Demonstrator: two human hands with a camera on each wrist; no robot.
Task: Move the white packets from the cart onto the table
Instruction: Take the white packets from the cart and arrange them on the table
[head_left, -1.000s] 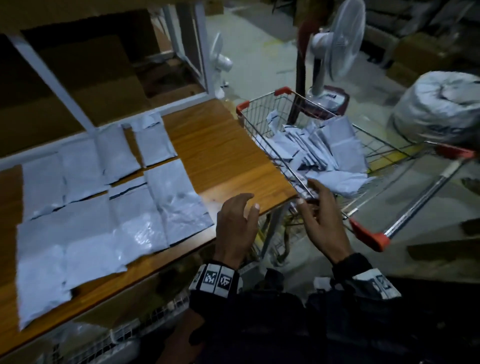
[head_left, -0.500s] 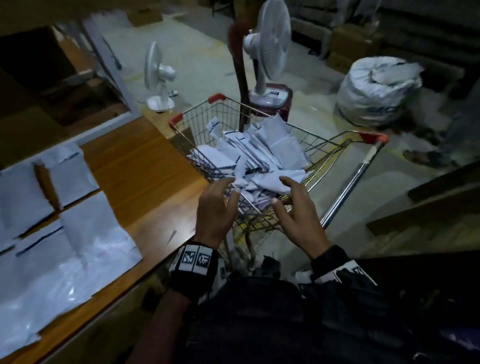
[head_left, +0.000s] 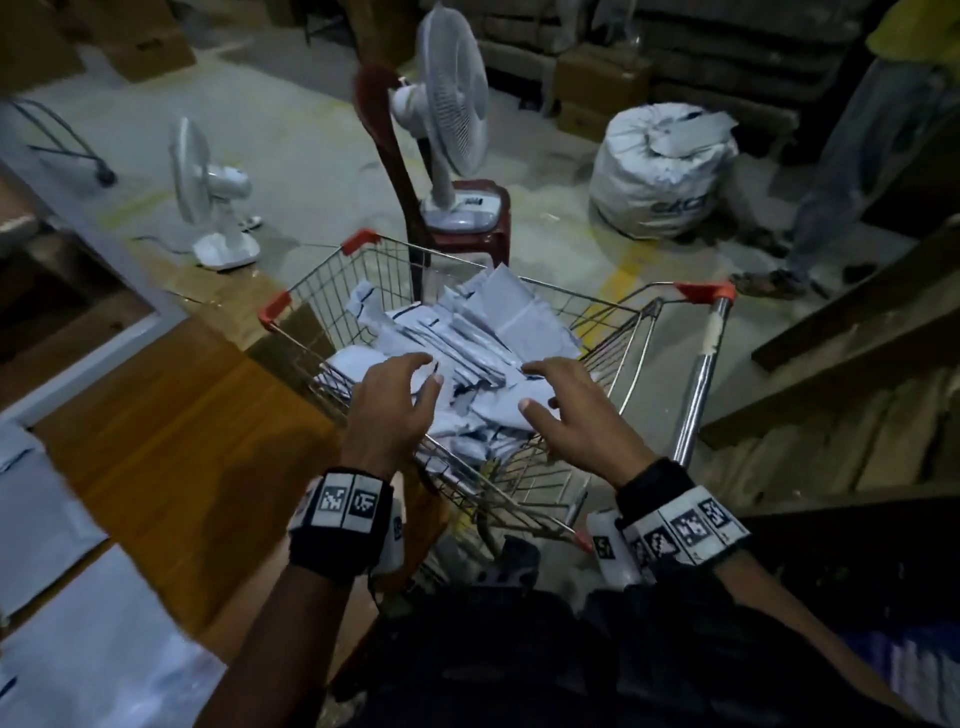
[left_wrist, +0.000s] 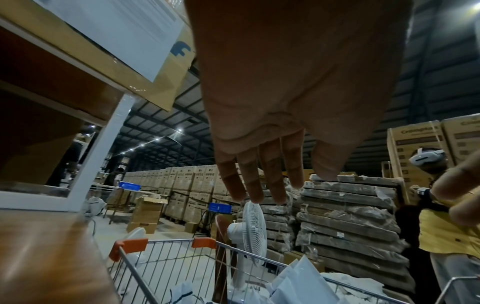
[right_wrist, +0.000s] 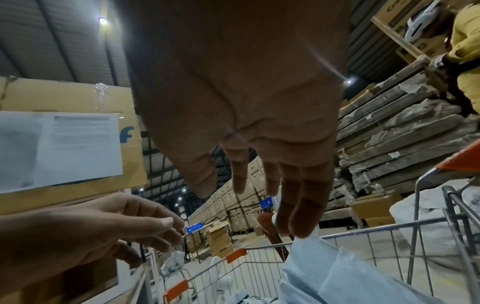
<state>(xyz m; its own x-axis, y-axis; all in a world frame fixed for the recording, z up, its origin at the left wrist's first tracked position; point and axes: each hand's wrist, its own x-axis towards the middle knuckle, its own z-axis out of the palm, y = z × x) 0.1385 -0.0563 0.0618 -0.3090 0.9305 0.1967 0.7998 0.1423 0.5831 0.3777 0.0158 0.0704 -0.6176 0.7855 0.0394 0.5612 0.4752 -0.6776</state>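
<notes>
A wire shopping cart (head_left: 631, 332) with red corner caps holds a heap of white packets (head_left: 467, 338). Both my hands hover over the near end of that heap with nothing in them. My left hand (head_left: 400, 395) has its fingers spread and slightly bent above the packets on the left. My right hand (head_left: 563, 400) reaches in from the right, fingers extended over the pile. The left wrist view shows my left hand (left_wrist: 262, 185) empty above the cart (left_wrist: 166, 259). In the right wrist view the right hand (right_wrist: 272, 195) is just above a packet (right_wrist: 324, 273). Several white packets (head_left: 78, 649) lie flat on the wooden table (head_left: 171, 467) at lower left.
Two white fans (head_left: 208, 197) (head_left: 452, 130) stand on the floor beyond the cart, one on a red stool (head_left: 488, 228). A full white sack (head_left: 665, 171) sits at the right. Another person's legs (head_left: 841, 171) are at far right. Stacked timber (left_wrist: 348, 222) and cardboard boxes (left_wrist: 182, 181) fill the background.
I have turned from the table toward the cart. Both hands have moved forward from the cart's near rim to over the packet heap. They hold nothing throughout.
</notes>
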